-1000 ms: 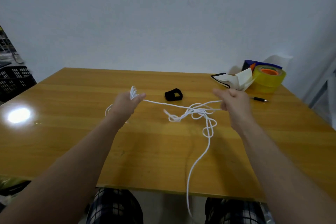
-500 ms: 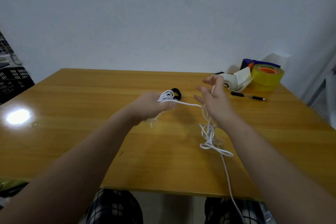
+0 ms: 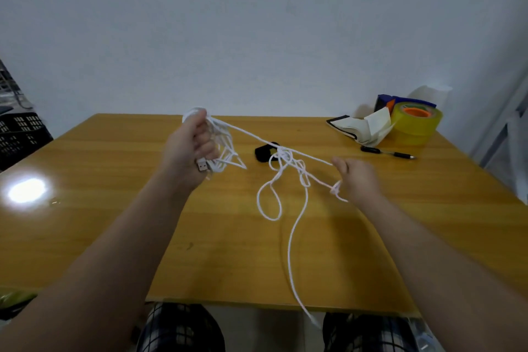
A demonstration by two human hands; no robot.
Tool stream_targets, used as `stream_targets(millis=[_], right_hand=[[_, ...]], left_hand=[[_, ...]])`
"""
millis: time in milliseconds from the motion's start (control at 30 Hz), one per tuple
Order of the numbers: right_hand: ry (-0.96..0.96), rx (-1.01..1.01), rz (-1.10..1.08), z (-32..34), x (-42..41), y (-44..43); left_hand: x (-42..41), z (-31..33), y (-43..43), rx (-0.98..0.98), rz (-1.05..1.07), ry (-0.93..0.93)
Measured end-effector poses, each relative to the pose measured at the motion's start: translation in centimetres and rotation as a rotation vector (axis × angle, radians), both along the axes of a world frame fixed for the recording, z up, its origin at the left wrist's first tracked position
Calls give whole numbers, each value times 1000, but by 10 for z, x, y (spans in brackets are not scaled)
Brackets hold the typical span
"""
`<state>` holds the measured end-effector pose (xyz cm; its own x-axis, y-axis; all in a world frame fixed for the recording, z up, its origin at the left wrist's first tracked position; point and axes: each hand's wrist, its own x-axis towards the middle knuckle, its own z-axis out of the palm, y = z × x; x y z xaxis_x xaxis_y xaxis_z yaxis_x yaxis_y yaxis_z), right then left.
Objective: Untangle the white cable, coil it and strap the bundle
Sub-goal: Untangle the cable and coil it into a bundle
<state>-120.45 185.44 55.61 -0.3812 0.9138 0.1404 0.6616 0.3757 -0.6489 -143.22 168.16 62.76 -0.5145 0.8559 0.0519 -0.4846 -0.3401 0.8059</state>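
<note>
My left hand [image 3: 190,148], raised above the wooden table [image 3: 114,168], grips several loops of the white cable [image 3: 288,163], with a USB plug sticking out below the fist. A taut strand runs from that fist to my right hand [image 3: 357,177], which holds the cable between thumb and fingers. A knot of tangled loops hangs midway between the hands, and a long tail drops over the table's front edge. The black strap [image 3: 264,153] lies on the table behind the tangle, partly hidden by it.
At the back right stand a yellow tape roll [image 3: 415,126], a folded notebook with paper [image 3: 363,128] and a dark blue box. A black pen [image 3: 385,151] lies in front of them. Black crates [image 3: 20,134] stand off the table's left side.
The hands have moved apart: my left hand rose and drew back left with its coil, my right hand swung down and right, stretching the cable and lifting the tangle between them.
</note>
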Motion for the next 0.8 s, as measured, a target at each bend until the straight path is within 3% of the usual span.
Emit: stream_targets(millis=[167, 267, 333, 400, 433, 500, 600, 800], right_hand=[[-185, -57, 196, -5, 8, 6], [-197, -26, 264, 2, 4, 5], [39, 66, 314, 21, -7, -12], [361, -95, 449, 45, -22, -42], [411, -182, 540, 52, -30, -55], [323, -243, 685, 54, -41, -69], [301, -280, 688, 50, -44, -69], [679, -460, 585, 49, -45, -62]], left_hand=[[0, -12, -1, 59, 134, -115], [8, -10, 4, -8, 21, 26], [16, -9, 9, -56, -46, 109], [23, -6, 14, -59, -98, 108], [26, -5, 16, -54, -125, 90], [32, -3, 17, -53, -190, 43], [35, -2, 12, -54, -257, -14], [34, 2, 2, -95, -315, 13]])
